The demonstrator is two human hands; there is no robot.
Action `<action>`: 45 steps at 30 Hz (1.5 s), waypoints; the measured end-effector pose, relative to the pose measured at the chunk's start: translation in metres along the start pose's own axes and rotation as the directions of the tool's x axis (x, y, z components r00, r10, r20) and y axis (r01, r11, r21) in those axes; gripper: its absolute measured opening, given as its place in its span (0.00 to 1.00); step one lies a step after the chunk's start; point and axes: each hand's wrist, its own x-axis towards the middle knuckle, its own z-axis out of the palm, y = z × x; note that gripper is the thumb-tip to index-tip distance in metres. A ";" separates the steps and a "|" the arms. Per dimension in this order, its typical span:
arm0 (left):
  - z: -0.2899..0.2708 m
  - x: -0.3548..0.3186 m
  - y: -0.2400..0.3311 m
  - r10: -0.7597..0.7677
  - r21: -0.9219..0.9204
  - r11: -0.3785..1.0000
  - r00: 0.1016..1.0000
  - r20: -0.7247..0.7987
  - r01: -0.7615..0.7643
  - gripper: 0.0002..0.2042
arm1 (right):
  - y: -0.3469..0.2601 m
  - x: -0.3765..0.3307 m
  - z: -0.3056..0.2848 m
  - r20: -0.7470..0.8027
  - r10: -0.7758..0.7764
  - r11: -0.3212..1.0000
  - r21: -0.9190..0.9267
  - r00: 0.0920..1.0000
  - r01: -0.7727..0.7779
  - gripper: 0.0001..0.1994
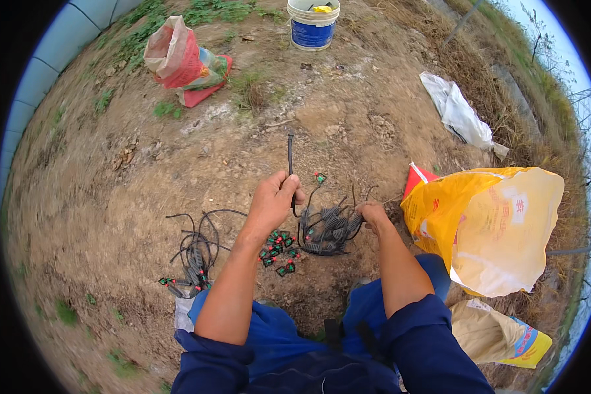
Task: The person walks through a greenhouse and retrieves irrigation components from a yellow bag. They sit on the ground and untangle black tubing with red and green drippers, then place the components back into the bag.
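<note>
My left hand (pixel 273 202) is closed in a pinch round a thin black tube (pixel 290 155), which sticks up away from me and hangs a little below the fingers. Lower right of it lies a pile of black ribbed pieces (pixel 331 230) with thin tubes. At the pile's right edge, my right hand (pixel 373 214) has its fingers curled in on a ribbed piece (pixel 354 224), partly hidden by the hand. Small green and red sprinkler heads (pixel 279 246) are heaped between my forearms. One more sprinkler head (pixel 320 178) sits above the pile on a tube.
Left of my left forearm lies another tangle of black tubes (pixel 197 253). A yellow sack (pixel 440 217) gapes at the right, a tan sack (pixel 486 328) below it. Farther off are a red sack (pixel 184 65), a white-and-blue bucket (pixel 312 33) and a white sack (pixel 456 111) on bare soil.
</note>
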 end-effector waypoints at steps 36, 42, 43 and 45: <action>0.018 -0.044 0.018 0.197 -0.325 0.925 0.980 -0.031 -0.197 0.16 | -0.084 -0.147 -0.010 0.158 -0.703 0.400 0.894 0.694 0.202 0.24; 0.022 -0.041 0.011 0.224 -0.270 0.935 0.973 -0.047 -0.229 0.15 | -0.081 -0.158 -0.028 0.126 -0.829 0.446 0.737 0.544 0.508 0.22; 0.023 -0.040 0.011 0.221 -0.261 0.939 0.974 -0.045 -0.225 0.15 | -0.078 -0.157 -0.028 0.119 -0.834 0.447 0.716 0.538 0.536 0.22; 0.025 -0.040 0.012 0.210 -0.243 0.946 0.977 -0.041 -0.214 0.15 | -0.073 -0.155 -0.025 0.105 -0.843 0.451 0.673 0.527 0.587 0.21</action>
